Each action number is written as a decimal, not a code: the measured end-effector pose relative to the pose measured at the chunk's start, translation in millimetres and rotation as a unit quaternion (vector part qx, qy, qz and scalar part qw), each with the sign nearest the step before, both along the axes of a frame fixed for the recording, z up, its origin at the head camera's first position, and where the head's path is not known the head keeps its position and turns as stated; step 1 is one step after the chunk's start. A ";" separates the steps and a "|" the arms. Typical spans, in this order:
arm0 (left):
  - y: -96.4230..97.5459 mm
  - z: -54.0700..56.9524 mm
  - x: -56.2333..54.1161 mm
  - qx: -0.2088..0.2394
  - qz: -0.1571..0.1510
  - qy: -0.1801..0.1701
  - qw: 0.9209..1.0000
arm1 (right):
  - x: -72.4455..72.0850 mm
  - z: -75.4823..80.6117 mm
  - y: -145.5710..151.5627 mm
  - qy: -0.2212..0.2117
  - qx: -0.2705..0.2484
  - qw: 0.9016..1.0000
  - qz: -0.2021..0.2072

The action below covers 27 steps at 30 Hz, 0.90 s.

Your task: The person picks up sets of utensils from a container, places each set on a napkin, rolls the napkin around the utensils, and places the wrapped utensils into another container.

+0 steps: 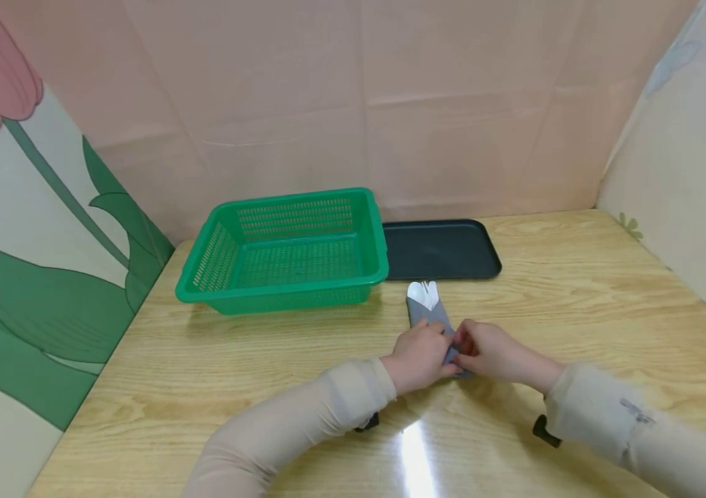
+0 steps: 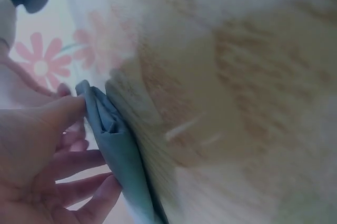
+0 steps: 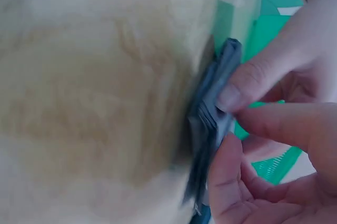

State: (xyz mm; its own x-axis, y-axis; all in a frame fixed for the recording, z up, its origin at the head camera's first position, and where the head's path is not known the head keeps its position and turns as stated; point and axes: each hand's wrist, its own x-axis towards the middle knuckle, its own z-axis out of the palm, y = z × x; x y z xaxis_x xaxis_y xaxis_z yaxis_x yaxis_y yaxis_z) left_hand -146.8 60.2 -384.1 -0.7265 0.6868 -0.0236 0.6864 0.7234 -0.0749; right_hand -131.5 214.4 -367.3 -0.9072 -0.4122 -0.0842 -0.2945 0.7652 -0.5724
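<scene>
A folded grey cloth napkin lies on the table, wrapped around cutlery. The bowl of a spoon and a fork stick out at its far end. My left hand holds the napkin's near half, fingers across the top and thumb at the near end. From the right, my right hand pinches the napkin's edge between thumb and fingers. In the right wrist view the layered folds of the napkin show beside both thumbs. The cutlery handles are hidden inside the cloth.
A green plastic basket stands at the back left of the wooden table. To its right lies a dark rectangular tray, its left end behind the basket. Printed cloth walls rise behind and at the sides.
</scene>
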 end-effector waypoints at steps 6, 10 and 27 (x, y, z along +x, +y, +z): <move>-0.5 -1.5 -2.1 0.017 -0.002 -0.001 1.000 | -1.5 -8.6 -6.7 -0.014 -0.007 0.999 -0.029; -1.3 -2.0 -2.1 0.040 -0.001 -0.008 0.999 | -2.0 -12.5 -8.4 0.002 -0.006 0.999 -0.038; -36.3 -0.5 -9.3 0.410 0.245 -0.376 0.794 | -0.5 -18.2 -8.0 -0.019 -0.014 0.996 -0.081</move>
State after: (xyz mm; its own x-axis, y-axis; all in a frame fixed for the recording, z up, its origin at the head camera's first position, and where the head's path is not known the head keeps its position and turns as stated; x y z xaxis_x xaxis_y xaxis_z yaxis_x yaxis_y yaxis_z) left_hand -156.1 23.9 -384.6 -0.9033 0.3348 -0.2683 -0.0656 0.5104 0.8575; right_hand -132.0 206.4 -385.5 -0.9586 -0.2627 -0.1100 -0.1457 0.7843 -0.6031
